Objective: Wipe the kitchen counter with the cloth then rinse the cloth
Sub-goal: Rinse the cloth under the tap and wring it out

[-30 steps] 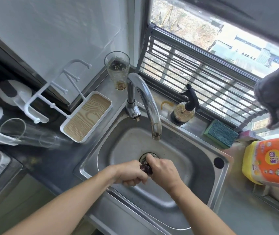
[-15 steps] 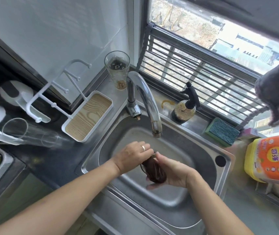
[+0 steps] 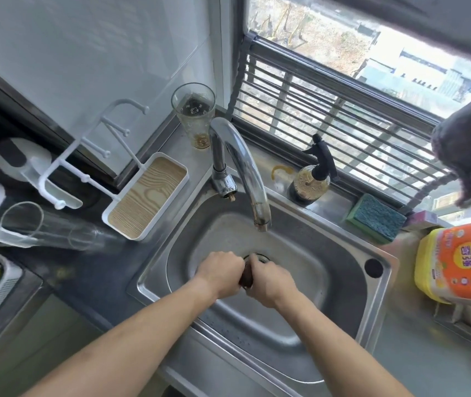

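Steel sink (image 3: 340, 262): no standing water visible, drain part hidden by hands. Tall glass (image 3: 194, 116) by tap (image 3: 245, 164): brown dregs at bottom. Dark brown cloth (image 3: 246, 277) bunched over basin; long axis, direction not discernible. Left hand (image 3: 220, 275) and right hand (image 3: 271, 282) clenched around cloth, knuckles touching.

The sink (image 3: 351, 285) and faucet (image 3: 245, 164) are glossy metal (the basin duller), the sponge (image 3: 377, 217) rough.
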Demonstrator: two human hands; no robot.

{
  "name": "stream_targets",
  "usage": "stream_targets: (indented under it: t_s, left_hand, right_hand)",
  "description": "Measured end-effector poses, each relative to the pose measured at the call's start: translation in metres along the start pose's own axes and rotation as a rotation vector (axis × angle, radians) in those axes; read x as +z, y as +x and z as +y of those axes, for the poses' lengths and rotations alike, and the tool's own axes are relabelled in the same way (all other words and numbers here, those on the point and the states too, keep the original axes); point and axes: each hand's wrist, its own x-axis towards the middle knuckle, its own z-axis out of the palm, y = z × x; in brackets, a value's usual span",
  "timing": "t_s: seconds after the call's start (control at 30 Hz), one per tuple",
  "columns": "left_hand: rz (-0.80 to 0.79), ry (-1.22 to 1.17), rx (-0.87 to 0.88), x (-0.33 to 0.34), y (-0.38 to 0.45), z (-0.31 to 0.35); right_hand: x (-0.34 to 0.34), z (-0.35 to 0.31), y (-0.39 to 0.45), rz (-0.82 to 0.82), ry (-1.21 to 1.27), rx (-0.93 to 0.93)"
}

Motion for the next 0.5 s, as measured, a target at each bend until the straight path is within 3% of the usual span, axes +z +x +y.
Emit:
stream_targets:
  t_s: [0.07, 0.3, 0.5]
  left_hand:
    - [-0.042, -0.122, -0.025, -0.002, 0.003, 0.001]
    - [-0.085, -0.652, -0.155, 0.0, -0.006, 0.014]
    - [-0.187, -1.21, -0.322, 0.005, -0.019, 0.027]
  right_hand:
    - [0.004, 0.004, -0.002, 0.151, -0.07, -0.068]
    - [-0.002, 0.017, -0.009, 0.398, -0.271, -0.243]
    - [-0.019, 0.023, -0.007, 0.411, -0.477, -0.389]
